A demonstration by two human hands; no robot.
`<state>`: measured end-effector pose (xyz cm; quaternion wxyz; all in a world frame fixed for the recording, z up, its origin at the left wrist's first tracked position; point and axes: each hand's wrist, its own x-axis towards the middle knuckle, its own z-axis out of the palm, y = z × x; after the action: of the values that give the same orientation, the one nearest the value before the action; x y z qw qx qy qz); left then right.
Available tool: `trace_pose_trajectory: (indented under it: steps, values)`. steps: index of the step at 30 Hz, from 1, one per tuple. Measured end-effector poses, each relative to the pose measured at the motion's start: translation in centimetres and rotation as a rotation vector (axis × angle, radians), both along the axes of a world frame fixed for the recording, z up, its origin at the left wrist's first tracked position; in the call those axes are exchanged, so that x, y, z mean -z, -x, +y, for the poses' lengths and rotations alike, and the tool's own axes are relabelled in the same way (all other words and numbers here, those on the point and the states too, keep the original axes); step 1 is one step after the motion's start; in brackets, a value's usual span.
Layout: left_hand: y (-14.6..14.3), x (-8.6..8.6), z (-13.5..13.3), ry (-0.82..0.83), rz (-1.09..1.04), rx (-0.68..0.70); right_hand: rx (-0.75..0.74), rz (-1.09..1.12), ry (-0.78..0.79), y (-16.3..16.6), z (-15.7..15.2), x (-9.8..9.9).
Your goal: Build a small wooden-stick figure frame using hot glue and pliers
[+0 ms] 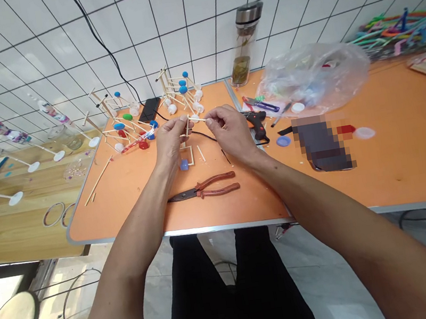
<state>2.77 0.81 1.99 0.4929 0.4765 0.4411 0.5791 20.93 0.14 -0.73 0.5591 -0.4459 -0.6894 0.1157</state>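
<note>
My left hand [170, 141] pinches a thin wooden stick [187, 126] above the orange table. A second pale stick [196, 119] runs across the gap to the fingertips of my right hand [232, 131], which are closed on its end. The two sticks meet near my left fingers; whether they are joined I cannot tell. Below my left hand lie a small square stick frame [191, 155], partly hidden, and a blue translucent piece [184, 164]. Closer to me rest pliers with red-brown handles [217, 184]. A black glue gun [258, 125] lies beyond my right hand, partly covered by it.
Stick models with bottle-cap wheels [181, 90] stand at the back left beside a black phone [149, 109]. A glass tea bottle [242, 52], a clear plastic bag [313, 79], a utility knife [264, 104] and a blurred-out dark object [321, 143] are at right. Loose sticks [98, 181] lie left.
</note>
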Motion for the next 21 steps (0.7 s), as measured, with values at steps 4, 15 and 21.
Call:
trace_pose_trajectory:
  steps: [4,15,21]
  values:
    - [0.03,-0.04,-0.07,-0.004,0.041,0.004,-0.006,-0.002,0.013,0.01,-0.02,-0.01]
    - [0.59,0.62,0.71,-0.083,0.061,0.028,-0.032,-0.022,0.079,0.18,-0.26,-0.26]
    - [0.65,0.44,0.56,-0.071,0.08,0.035,-0.045,-0.018,0.122,0.3,-0.44,-0.46]
